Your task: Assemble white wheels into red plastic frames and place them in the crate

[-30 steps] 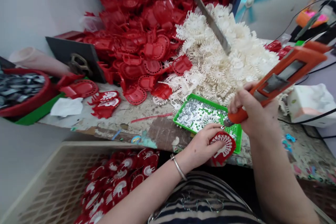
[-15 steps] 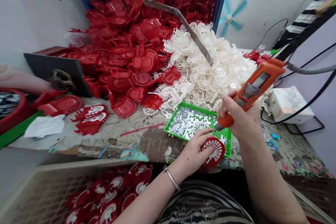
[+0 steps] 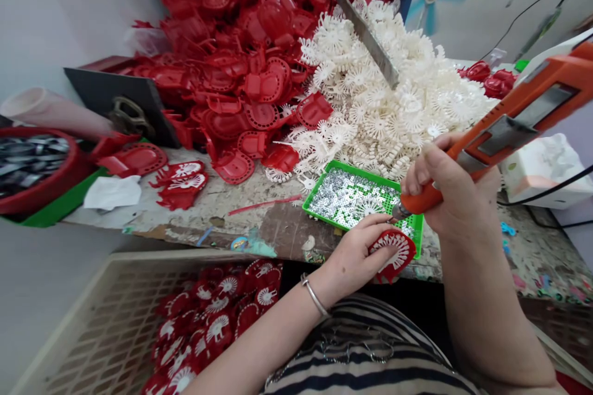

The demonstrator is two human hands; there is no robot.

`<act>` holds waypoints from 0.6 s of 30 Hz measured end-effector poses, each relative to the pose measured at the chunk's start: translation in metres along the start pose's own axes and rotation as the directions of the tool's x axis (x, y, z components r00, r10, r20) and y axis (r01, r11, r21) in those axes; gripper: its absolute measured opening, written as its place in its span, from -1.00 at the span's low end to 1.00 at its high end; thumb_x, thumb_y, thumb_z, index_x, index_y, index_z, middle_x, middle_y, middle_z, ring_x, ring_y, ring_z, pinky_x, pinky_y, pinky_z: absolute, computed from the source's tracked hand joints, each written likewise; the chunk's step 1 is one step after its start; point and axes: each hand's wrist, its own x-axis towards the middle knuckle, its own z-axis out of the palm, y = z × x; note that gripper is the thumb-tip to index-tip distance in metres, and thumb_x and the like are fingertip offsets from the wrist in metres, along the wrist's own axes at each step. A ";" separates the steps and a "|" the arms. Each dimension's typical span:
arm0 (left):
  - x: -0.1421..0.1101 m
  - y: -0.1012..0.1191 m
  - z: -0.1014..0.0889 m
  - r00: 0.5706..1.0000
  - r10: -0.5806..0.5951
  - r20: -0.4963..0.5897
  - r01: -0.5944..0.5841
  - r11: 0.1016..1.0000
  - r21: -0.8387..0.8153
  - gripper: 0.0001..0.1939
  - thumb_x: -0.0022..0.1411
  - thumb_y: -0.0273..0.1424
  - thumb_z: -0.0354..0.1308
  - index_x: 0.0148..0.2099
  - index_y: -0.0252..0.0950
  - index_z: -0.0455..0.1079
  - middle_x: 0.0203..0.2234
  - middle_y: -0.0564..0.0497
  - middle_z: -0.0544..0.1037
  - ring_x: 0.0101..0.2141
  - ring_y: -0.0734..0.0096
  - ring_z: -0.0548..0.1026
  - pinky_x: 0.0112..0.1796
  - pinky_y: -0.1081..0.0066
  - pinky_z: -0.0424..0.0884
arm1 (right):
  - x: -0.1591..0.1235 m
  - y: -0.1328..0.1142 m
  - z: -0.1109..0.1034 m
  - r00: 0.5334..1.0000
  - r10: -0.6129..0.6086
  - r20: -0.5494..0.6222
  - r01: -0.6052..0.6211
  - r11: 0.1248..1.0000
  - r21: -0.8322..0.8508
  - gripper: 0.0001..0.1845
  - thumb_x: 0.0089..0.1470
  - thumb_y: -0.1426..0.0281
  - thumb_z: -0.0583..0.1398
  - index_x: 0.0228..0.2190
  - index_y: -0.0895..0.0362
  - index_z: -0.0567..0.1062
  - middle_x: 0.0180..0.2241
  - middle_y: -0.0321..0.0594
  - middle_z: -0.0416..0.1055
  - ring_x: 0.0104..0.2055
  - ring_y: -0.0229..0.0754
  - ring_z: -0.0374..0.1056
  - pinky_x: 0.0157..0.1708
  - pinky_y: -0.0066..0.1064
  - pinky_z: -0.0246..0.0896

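I am holding a red fan piece (image 3: 395,254) with a white ribbed insert at the near edge of the desk (image 3: 259,231), pinched in my left hand (image 3: 359,256), fingers curling over its top and thumb underneath. My right hand (image 3: 447,188) is wrapping tightly around an orange power screwdriver (image 3: 500,129), whose tip is pointing down just above the piece, close to my left fingertips. Directly beyond both hands a green tray (image 3: 319,188) is sitting, filled with small silver screws (image 3: 345,197). Farther out past the tray, a heap of white fan inserts (image 3: 393,99) is spreading beside a larger heap of red shells (image 3: 241,55), with a metal bar (image 3: 343,6) slanting down into them. Below my left forearm, a cream crate (image 3: 83,327) is holding finished red-and-white pieces (image 3: 217,315). Far off to the left of my left hand, a red bowl (image 3: 60,176) of dark metal parts is resting.
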 end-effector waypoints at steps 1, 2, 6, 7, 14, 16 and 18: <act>-0.001 0.000 0.000 1.000 -0.001 -0.001 0.001 1.000 0.003 -0.74 0.24 -0.47 0.15 -0.01 -0.35 0.47 0.06 -0.19 0.47 0.12 0.21 0.39 0.18 0.20 0.29 | 0.000 0.000 0.000 1.000 -0.003 0.006 0.003 1.000 0.003 -0.76 -0.07 0.37 0.37 -0.51 0.08 0.38 -0.72 -0.50 0.22 -0.72 -0.38 0.17 -0.69 -0.49 0.17; -0.001 0.000 0.000 1.000 -0.001 -0.004 0.001 1.000 0.007 -0.73 0.24 -0.47 0.15 -0.01 -0.36 0.47 0.07 -0.20 0.47 0.13 0.21 0.39 0.19 0.21 0.28 | 0.000 0.001 -0.001 1.000 -0.007 0.017 0.007 1.000 0.008 -0.76 -0.07 0.37 0.38 -0.51 0.08 0.39 -0.71 -0.49 0.22 -0.72 -0.38 0.17 -0.69 -0.49 0.17; -0.004 -0.001 0.001 1.000 0.004 -0.012 -0.004 1.000 0.019 -0.72 0.24 -0.46 0.15 0.00 -0.39 0.47 0.10 -0.25 0.44 0.13 0.20 0.40 0.20 0.20 0.27 | -0.001 0.004 -0.005 0.998 -0.021 0.066 0.019 1.000 0.019 -0.78 -0.03 0.34 0.37 -0.51 0.07 0.42 -0.70 -0.48 0.23 -0.71 -0.35 0.20 -0.69 -0.46 0.19; -0.004 -0.002 0.001 1.000 0.005 -0.011 -0.005 1.000 0.016 -0.71 0.24 -0.46 0.15 0.01 -0.40 0.47 0.11 -0.25 0.44 0.13 0.20 0.40 0.20 0.20 0.27 | -0.001 0.004 -0.006 0.997 -0.020 0.074 0.019 1.000 0.018 -0.78 -0.02 0.33 0.37 -0.50 0.07 0.42 -0.70 -0.48 0.23 -0.71 -0.35 0.20 -0.69 -0.46 0.20; -0.008 -0.003 0.001 1.000 -0.010 -0.005 0.010 1.000 -0.028 -0.70 0.24 -0.45 0.17 0.02 -0.36 0.47 0.14 -0.24 0.43 0.15 0.18 0.39 0.21 0.19 0.26 | -0.008 0.001 -0.003 0.999 -0.032 0.039 0.031 0.999 0.029 -0.80 -0.01 0.34 0.38 -0.48 0.02 0.44 -0.69 -0.45 0.23 -0.71 -0.34 0.18 -0.69 -0.45 0.16; -0.008 -0.003 0.001 1.000 -0.013 0.003 0.013 0.999 -0.050 -0.69 0.24 -0.44 0.17 0.03 -0.37 0.47 0.16 -0.26 0.40 0.16 0.17 0.38 0.21 0.19 0.25 | -0.009 -0.001 -0.001 0.999 -0.035 0.025 0.034 0.999 0.035 -0.79 -0.04 0.34 0.39 -0.49 0.03 0.44 -0.69 -0.45 0.23 -0.71 -0.34 0.17 -0.69 -0.45 0.15; -0.009 -0.002 0.001 1.000 -0.024 0.010 0.025 0.997 -0.068 -0.68 0.24 -0.44 0.17 0.04 -0.38 0.47 0.19 -0.27 0.37 0.17 0.16 0.37 0.21 0.17 0.24 | -0.011 -0.002 0.000 0.999 -0.032 0.026 0.031 0.999 0.037 -0.79 -0.05 0.34 0.40 -0.49 0.03 0.44 -0.70 -0.46 0.22 -0.71 -0.34 0.17 -0.70 -0.45 0.14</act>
